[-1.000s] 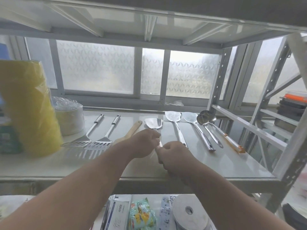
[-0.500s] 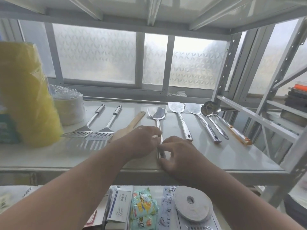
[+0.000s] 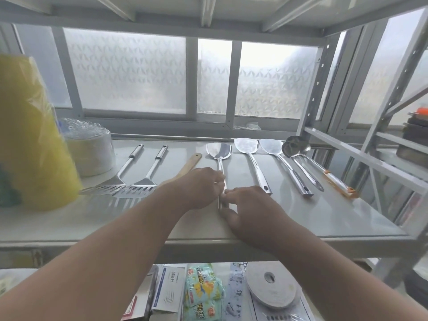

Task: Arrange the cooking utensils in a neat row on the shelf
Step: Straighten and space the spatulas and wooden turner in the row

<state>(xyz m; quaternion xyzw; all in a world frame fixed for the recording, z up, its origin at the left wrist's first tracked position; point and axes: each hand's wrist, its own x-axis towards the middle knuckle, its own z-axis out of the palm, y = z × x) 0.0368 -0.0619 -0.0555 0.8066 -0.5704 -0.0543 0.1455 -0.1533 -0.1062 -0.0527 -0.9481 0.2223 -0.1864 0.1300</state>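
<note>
Steel spatula (image 3: 219,152) being gripped by both hands on the shelf (image 3: 324,218).
Left hand (image 3: 201,188) and right hand (image 3: 249,208) are pinching its handle; wooden spatula (image 3: 188,166) is lying just left.

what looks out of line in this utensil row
The two slotted turners and the wooden spatula lie reversed, handles toward the window, while the steel utensils to their right point handles forward. The two ladles overlap at their bowls.
</note>
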